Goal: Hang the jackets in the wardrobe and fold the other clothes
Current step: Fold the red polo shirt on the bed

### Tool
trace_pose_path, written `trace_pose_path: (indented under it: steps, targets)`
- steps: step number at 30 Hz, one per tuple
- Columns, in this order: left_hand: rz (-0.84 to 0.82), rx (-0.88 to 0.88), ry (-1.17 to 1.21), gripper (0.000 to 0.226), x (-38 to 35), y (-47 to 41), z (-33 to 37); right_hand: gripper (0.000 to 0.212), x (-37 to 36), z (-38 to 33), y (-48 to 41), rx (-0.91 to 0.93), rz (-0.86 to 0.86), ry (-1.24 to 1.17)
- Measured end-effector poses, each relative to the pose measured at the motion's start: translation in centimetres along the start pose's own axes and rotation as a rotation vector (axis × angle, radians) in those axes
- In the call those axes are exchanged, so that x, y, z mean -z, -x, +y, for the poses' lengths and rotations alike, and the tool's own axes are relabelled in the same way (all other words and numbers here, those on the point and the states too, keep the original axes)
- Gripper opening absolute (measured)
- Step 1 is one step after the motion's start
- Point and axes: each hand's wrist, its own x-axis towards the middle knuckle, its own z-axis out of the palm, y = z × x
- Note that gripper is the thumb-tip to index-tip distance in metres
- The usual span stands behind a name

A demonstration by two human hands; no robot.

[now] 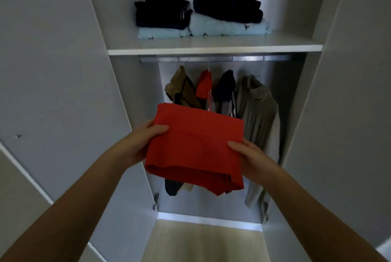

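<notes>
Red garment [196, 145]: folded, lower centre of the frame, held in the air before the open wardrobe [127, 71], below the shelf [211, 46].
Left hand [146, 141]: grip closed on the garment's left edge, thumb on top.
Right hand [251, 156]: grip closed on the right edge, thumb on top.
Shelf: upper centre; a black fold [160, 13] and a navy fold [226, 3] each lie on a light blue fold [226, 27].
Rail [211, 58]: just under the shelf; khaki jacket [182, 90], red jacket [204, 85], dark jacket [226, 88] and grey-green jacket [258, 103] hang left to right.
</notes>
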Motion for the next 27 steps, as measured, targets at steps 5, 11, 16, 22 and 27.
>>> trace_pose_path:
  steps: [5, 11, 16, 22, 27]
  targets:
    - [0.141, -0.012, 0.101, 0.033, 3.4, -6.1, 3.1, 0.048, -1.2, -6.6, -9.4, 0.021, -0.093, 0.080]
    - [0.030, -0.225, -0.071, 0.093, 9.9, -13.2, 12.3, 0.040, -5.2, -17.2, -19.8, 0.208, -0.179, 0.327]
    - [-0.029, -0.399, -0.212, 0.070, 14.9, -20.2, 26.3, 0.018, -10.0, -29.8, -29.4, 0.456, -0.155, 0.474]
    - [0.271, -0.757, -0.648, 0.057, 20.1, -31.0, 35.6, 0.029, -13.2, -38.0, -40.3, 0.821, 0.127, 0.850]
    - [0.325, -0.863, -1.179, 0.026, 24.3, -35.7, 30.7, 0.044, -10.2, -34.4, -44.9, 1.095, 0.076, 1.348]
